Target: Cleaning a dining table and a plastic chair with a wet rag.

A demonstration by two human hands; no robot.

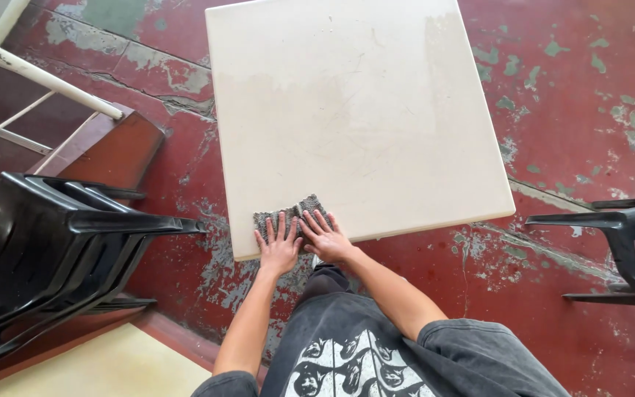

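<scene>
Head view: a grey cloth (pixel 289 215) is pressed flat at the near edge of the cream counter (pixel 361 103). The left hand (pixel 279 248) and right hand (pixel 325 237) are laid side by side on it, fingers (pixel 282 225) spread out straight, nothing gripped. The near part of the counter is seen slightly darker, perhaps damp, which suggests that it has been wiped; the paler far part appears not yet reached. Stacked black chairs (pixel 45 242) stand at the left, another chair (pixel 626 242) at the right, on a worn red floor (pixel 575 95).
</scene>
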